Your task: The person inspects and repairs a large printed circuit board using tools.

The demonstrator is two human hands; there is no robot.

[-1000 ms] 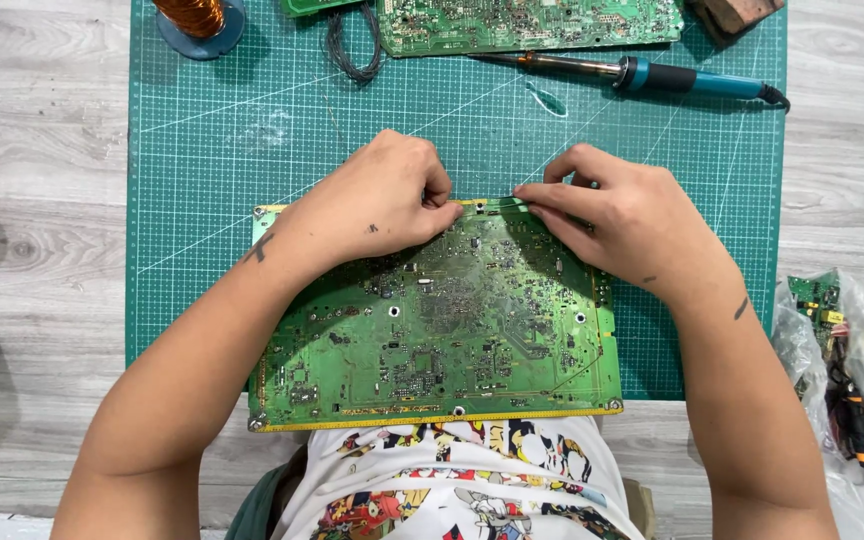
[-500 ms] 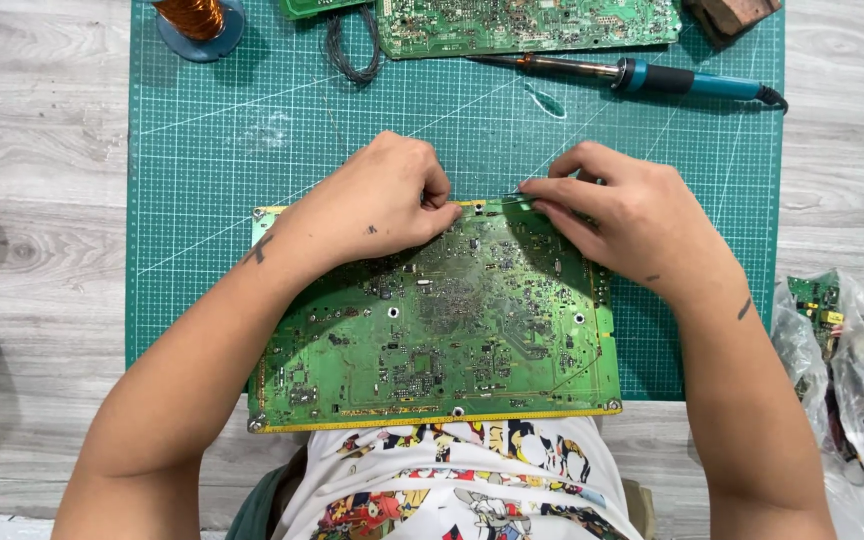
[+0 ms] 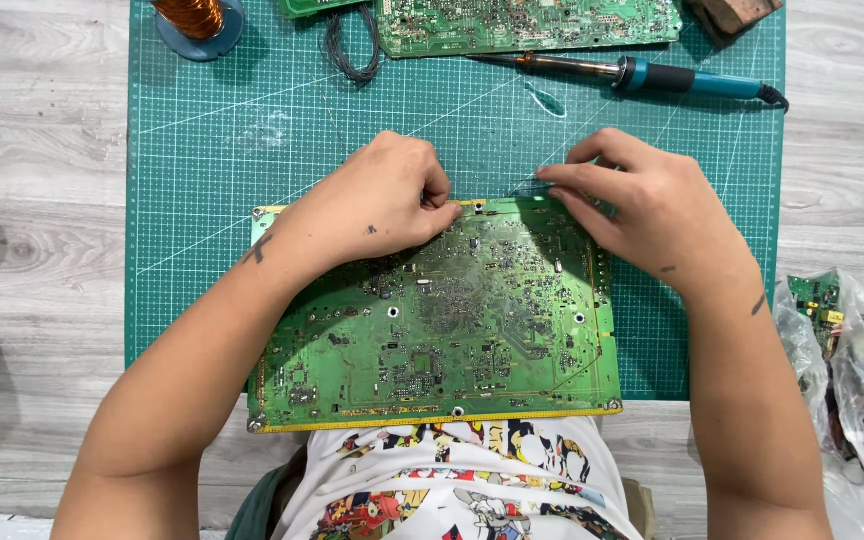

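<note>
- The board (image 3: 452,320) lies flat on the mat (image 3: 212,200), its near edge over the mat's front.
- Left hand (image 3: 377,205) rests on the board's far edge, fingers curled and pinched together.
- Right hand (image 3: 642,210) pinches something thin there; unclear what.
- Iron (image 3: 642,75) lies untouched beyond the board, so soldering looks not yet begun.

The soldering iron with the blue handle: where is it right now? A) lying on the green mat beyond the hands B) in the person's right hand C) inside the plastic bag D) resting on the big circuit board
A: the soldering iron lies on the green mat at its far edge, untouched, while the left hand and right hand are both at the far edge of the big circuit board.
</note>
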